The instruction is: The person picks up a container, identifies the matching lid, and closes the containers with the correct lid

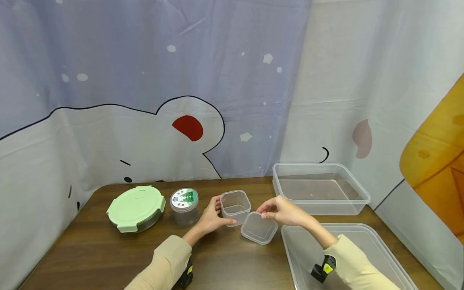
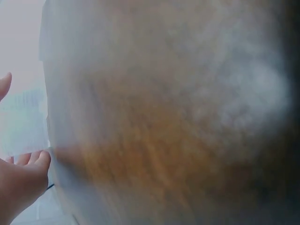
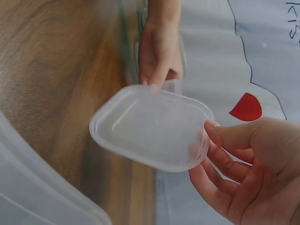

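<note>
While both forearms reach forward over the desk [image 1: 232, 268], the left grip [image 1: 210, 215] is closed around the small clear container [image 1: 235, 201], with the thumb on its near side and the other fingers toward its far left. The right grip [image 1: 284, 210], its back turned upward, pinches the small lid [image 1: 259, 229] at the edge, between thumb and fingers. This lid is between the two grips, near the container. Just left of the left grip stands a labelled jar [image 1: 186, 213]; beyond the right grip is a large tub [image 1: 330, 207].
</note>
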